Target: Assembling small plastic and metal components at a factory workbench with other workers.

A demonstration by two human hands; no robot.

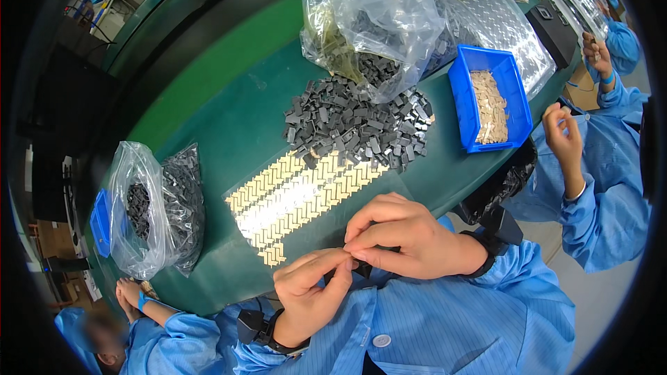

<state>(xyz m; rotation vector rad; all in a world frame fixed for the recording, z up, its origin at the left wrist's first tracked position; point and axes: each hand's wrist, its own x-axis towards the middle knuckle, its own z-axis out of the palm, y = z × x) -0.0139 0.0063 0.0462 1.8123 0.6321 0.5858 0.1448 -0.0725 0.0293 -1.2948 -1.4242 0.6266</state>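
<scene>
My left hand (309,292) and my right hand (410,239) meet in front of my chest, fingertips pinched together. Whatever they pinch is too small and too covered to make out; something dark shows just below the fingers. Beyond them on the green table lies a clear sheet (278,217) with rows of small cream-coloured pieces in a zigzag pattern. A heap of small black rectangular blocks (351,121) touches the sheet's far edge, some blocks showing a shiny or pale side.
A blue bin (464,125) of small tan pieces stands at the right. Clear bags of black blocks stand at the back (389,14) and left (149,215), with another blue bin (101,226) beyond the left one. Co-workers in blue sit on both sides.
</scene>
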